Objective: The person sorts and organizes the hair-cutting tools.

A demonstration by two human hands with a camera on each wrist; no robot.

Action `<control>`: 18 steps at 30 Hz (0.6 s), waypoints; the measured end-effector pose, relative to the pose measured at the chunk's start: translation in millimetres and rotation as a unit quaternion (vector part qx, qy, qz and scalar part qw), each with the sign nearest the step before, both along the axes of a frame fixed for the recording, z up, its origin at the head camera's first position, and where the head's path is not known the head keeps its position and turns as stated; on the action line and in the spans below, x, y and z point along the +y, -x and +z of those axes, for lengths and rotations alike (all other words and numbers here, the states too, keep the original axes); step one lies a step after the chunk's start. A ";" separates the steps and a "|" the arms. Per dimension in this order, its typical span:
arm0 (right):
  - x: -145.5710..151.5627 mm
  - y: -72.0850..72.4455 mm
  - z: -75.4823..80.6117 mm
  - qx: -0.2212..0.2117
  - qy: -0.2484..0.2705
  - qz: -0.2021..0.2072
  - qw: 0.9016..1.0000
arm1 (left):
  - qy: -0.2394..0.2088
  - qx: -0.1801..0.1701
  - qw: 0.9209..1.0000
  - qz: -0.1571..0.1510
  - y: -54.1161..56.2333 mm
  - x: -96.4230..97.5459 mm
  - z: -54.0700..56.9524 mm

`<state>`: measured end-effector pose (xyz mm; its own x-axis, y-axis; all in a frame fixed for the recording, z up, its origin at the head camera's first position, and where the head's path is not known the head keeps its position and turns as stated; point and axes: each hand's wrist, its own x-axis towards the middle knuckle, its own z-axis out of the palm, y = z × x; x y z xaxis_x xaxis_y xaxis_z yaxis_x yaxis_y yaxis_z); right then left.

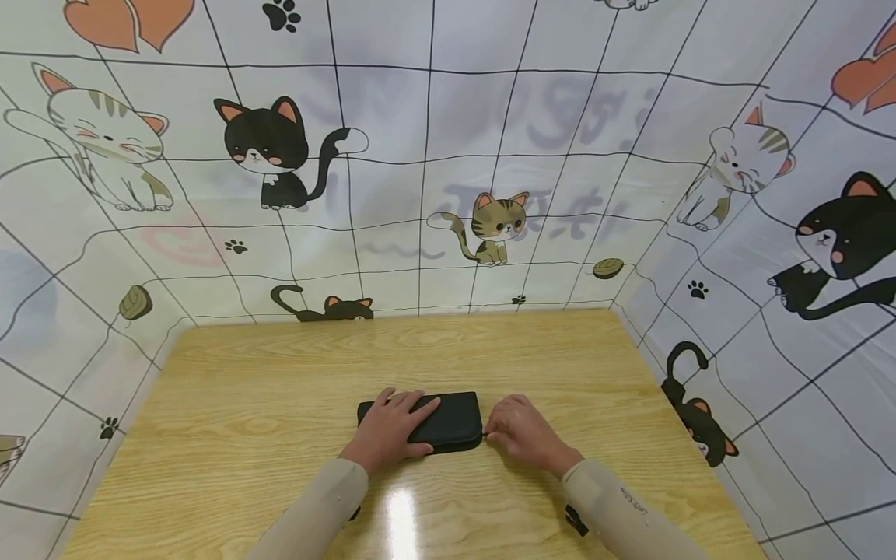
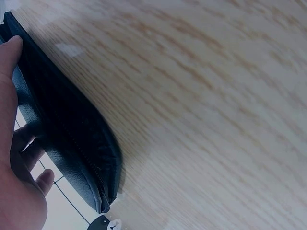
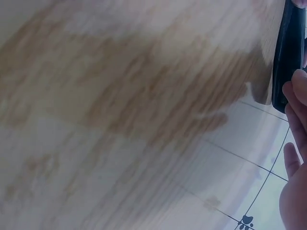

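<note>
A black zip-around wallet (image 1: 455, 424) lies flat on the wooden table. My left hand (image 1: 387, 430) rests on its left part with the fingers spread over the top and the thumb by the front edge. At the right end, my right hand (image 1: 526, 432) pinches a small dark zipper pull (image 1: 486, 434). In the left wrist view, the zipper teeth (image 2: 81, 151) run along the wallet's side, which looks parted there. The right wrist view catches just one end of the wallet (image 3: 286, 62), beside the curled right fingers (image 3: 295, 117).
The light wooden table (image 1: 280, 358) reaches back to a white sheet (image 1: 392, 257) printed with grid lines and cartoon cats, which also hangs at both sides. A dark strap (image 1: 576, 519) shows by the right sleeve (image 1: 616, 498). Light glares off the front of the table.
</note>
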<state>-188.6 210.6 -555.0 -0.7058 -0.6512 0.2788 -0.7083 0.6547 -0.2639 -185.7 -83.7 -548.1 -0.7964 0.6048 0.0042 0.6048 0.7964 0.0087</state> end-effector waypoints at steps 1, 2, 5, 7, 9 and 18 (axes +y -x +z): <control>-0.1 -0.5 -0.4 0.004 -0.001 0.000 1.000 | 0.001 0.000 1.000 0.000 0.0 0.0 0.2; -0.3 -1.1 -0.8 0.006 0.001 -0.001 1.000 | 0.002 0.000 1.000 0.001 0.0 -0.1 0.4; -1.7 -3.0 -1.7 0.010 0.013 0.010 1.000 | 0.003 -0.001 1.000 0.001 0.3 -0.2 0.7; -3.4 -5.0 -1.8 0.008 0.015 0.020 1.000 | 0.001 -0.003 1.000 0.000 0.4 -0.3 0.7; -5.6 -7.4 -1.3 0.004 0.014 0.028 1.000 | 0.000 -0.003 1.000 -0.001 0.4 -0.3 0.7; -15.9 -18.0 -0.3 0.051 -0.016 0.015 0.998 | 0.002 0.003 1.000 -0.002 0.9 -0.4 -1.7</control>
